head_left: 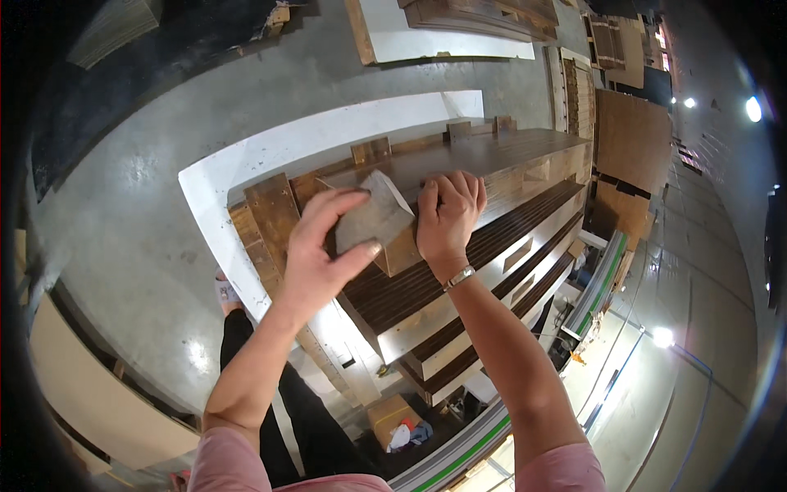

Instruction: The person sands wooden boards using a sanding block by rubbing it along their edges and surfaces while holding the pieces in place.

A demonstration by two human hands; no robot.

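Observation:
My left hand (316, 246) has its thumb and fingers spread around a grey, folded piece of sandpaper (373, 215), gripping it by its edges. Below the sandpaper is the end of a dark brown wooden piece (403, 252). To the right, my right hand (449, 211) is closed, its fingers curled down against the dark wood; what lies inside them is hidden. A long, dark-stained wooden board (516, 156) stretches away to the right beyond this hand. Stacked, grooved brown wooden pieces (410, 291) with pale sides lie nearer to me, under my wrists.
A white board (209, 197) borders the stack on the left and far side. Another white panel (451, 47) carrying brown wood stands beyond the grey floor (147, 164). At lower right runs a metal rail (602, 287) with a green stripe. A cardboard box (393, 418) sits below the stack.

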